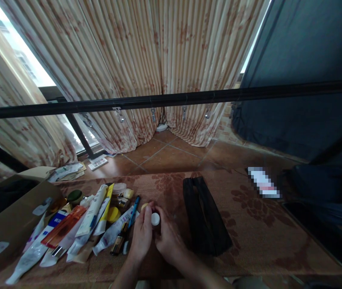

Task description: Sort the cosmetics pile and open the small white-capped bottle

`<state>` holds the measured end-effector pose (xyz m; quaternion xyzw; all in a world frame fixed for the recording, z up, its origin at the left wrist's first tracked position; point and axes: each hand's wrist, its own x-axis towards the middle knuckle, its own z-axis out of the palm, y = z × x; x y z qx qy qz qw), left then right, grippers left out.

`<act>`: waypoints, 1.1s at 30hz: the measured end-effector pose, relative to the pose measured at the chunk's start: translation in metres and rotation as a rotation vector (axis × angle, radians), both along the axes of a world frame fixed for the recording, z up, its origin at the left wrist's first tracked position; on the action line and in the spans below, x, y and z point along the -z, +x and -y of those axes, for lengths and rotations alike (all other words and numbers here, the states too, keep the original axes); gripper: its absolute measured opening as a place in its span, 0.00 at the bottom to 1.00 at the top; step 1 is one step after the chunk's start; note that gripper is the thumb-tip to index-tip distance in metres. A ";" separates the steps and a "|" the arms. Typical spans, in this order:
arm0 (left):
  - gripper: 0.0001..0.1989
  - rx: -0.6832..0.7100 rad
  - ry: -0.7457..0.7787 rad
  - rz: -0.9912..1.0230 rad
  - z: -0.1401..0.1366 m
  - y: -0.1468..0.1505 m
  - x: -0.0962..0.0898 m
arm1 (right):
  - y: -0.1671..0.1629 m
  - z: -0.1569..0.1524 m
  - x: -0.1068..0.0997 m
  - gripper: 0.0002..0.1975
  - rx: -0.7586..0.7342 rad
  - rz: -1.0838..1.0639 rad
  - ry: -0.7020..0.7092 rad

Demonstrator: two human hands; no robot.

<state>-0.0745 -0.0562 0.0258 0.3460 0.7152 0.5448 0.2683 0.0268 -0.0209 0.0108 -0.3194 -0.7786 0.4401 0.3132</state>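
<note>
My left hand [142,230] and my right hand [169,239] are close together over the cloth, both with fingers closed. A white round cap [155,219] shows between them, against the fingers of my right hand. At the fingertips of my left hand a small yellowish round piece [144,206] peeks out, mostly covered. Whether the two belong to one container I cannot tell. Just left of my left hand lie a blue pen [134,209], a small dark bottle with a gold label [118,241] and a whitish tube [112,235].
Several tubes, jars and an orange pouch [64,228] are heaped at the left by a cardboard box [17,220]. A folded black cloth item [205,218] lies right of my hands. Further right are a blurred white item [264,182] and a dark flat panel [324,235]. A black rail [171,98] crosses behind.
</note>
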 end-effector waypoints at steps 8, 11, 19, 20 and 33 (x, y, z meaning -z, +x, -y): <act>0.25 0.068 -0.040 0.030 0.001 0.001 0.008 | 0.001 0.000 -0.001 0.30 0.005 0.137 0.012; 0.26 0.093 -0.051 0.033 0.001 0.001 0.010 | 0.001 0.000 -0.003 0.30 0.019 0.197 0.029; 0.25 0.067 -0.068 0.010 0.001 0.001 0.007 | 0.000 0.001 0.006 0.33 0.044 0.292 0.078; 0.25 0.066 -0.071 0.009 0.001 0.002 0.006 | 0.000 0.001 0.006 0.32 0.047 0.293 0.077; 0.26 0.082 -0.091 0.048 0.001 0.000 0.003 | 0.005 0.005 -0.010 0.37 0.001 0.309 -0.049</act>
